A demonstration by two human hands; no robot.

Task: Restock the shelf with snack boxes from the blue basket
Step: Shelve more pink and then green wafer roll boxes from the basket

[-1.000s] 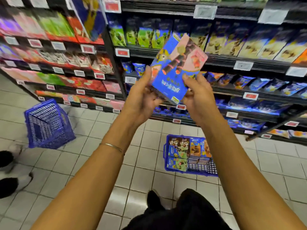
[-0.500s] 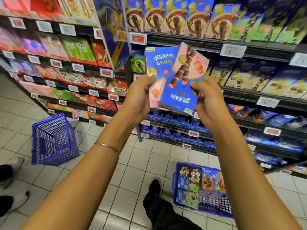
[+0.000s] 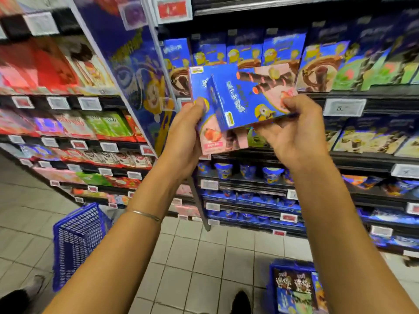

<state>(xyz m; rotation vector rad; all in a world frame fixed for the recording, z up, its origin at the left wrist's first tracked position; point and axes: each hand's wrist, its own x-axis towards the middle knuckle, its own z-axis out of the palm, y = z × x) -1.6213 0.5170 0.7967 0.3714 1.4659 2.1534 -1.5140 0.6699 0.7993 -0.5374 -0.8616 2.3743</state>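
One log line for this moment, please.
stage: at shelf, nothing placed yet | left hand: grips rear box | right hand: grips front box, tilted | blue basket: on floor, boxes inside

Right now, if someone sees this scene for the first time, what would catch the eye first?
The two blue-and-pink snack boxes at the centre, gripped by the left hand and the right hand before the packed shelf. Next, the blue basket of boxes on the floor at lower right, and a second blue basket at lower left.
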